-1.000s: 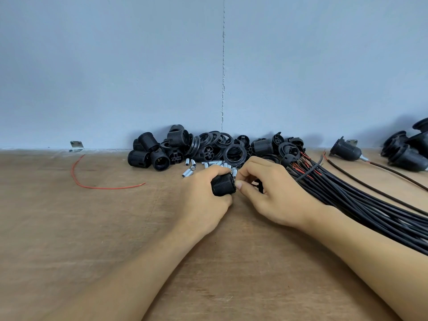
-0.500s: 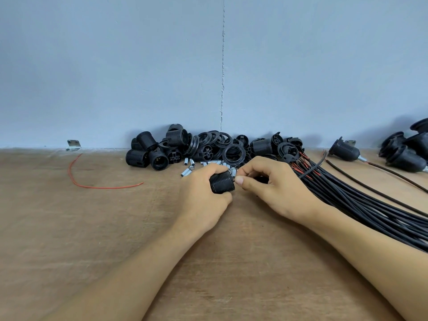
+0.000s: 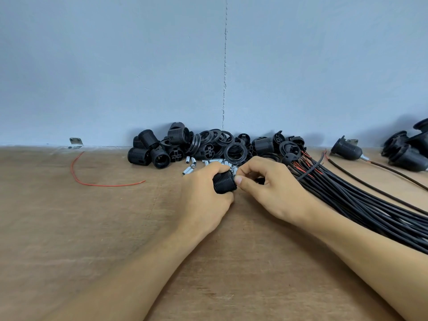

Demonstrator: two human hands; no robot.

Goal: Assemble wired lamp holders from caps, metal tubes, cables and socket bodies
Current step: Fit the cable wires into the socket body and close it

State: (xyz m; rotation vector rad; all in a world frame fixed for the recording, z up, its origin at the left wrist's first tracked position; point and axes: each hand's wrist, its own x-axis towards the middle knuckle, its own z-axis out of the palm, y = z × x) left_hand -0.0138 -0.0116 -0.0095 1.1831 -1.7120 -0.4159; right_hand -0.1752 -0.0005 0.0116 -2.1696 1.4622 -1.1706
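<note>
My left hand grips a black threaded socket body just above the wooden table. My right hand meets it from the right, its thumb and fingers curled round a small black part that is mostly hidden. Behind the hands lie several short metal tubes and a pile of black caps, rings and socket bodies against the wall. A thick bundle of black cables with red wire ends fans out to the right under my right forearm.
A loose red wire lies on the table at the left. Assembled wired lamp holders and more black holders sit at the far right by the blue wall. A metal bracket is fixed at the wall's foot.
Both hands, together with the socket body, have shifted slightly away from me toward the pile. Their grips look unchanged.
</note>
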